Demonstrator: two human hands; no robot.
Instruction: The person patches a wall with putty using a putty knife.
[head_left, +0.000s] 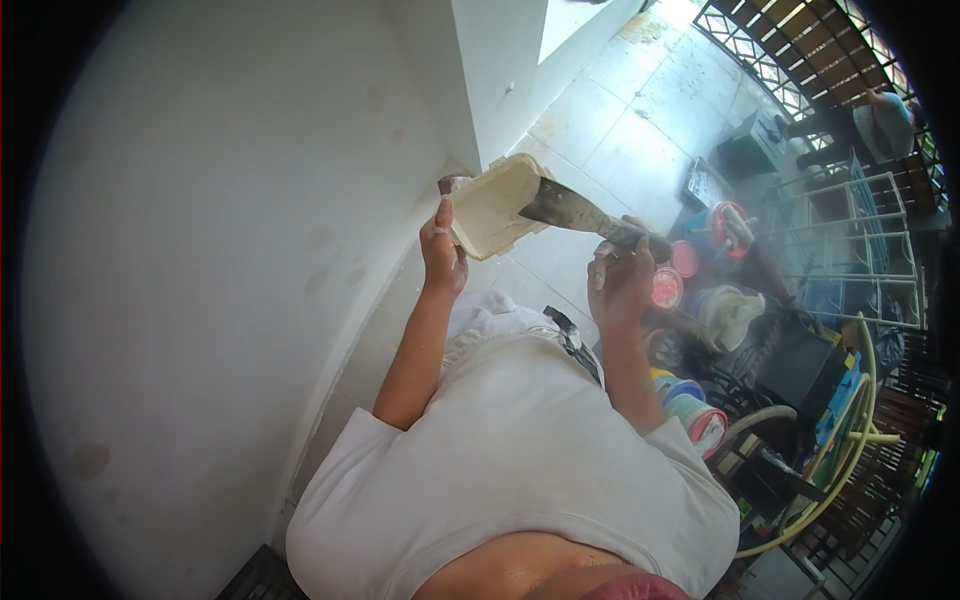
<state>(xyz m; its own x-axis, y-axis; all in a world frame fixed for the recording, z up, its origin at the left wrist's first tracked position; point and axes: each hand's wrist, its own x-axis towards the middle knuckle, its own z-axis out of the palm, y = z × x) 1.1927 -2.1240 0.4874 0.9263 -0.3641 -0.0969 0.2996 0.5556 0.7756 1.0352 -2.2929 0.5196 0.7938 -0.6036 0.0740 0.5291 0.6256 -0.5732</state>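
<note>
My left hand (441, 245) is closed on the side of a cream rectangular plastic tub (478, 222), held up and tilted in front of me. Pale paste coats the inside of the tub. My right hand (622, 283) grips the dark handle of a putty knife (572, 208). Its broad, smeared metal blade points left, and the tip overlaps the tub's right rim; whether it touches cannot be told. Beside my left fingers a small brown piece (453, 184) shows, too hidden to name. White smears mark the fingers of both hands.
A white wall (220, 250) with patchy stains rises close on my left, ending in a corner ahead. Pale floor tiles (635, 135) stretch beyond. To the right crowd several paint buckets (708, 425), a white wire rack (850, 250), a yellow hose (868, 400) and a grey box (757, 143).
</note>
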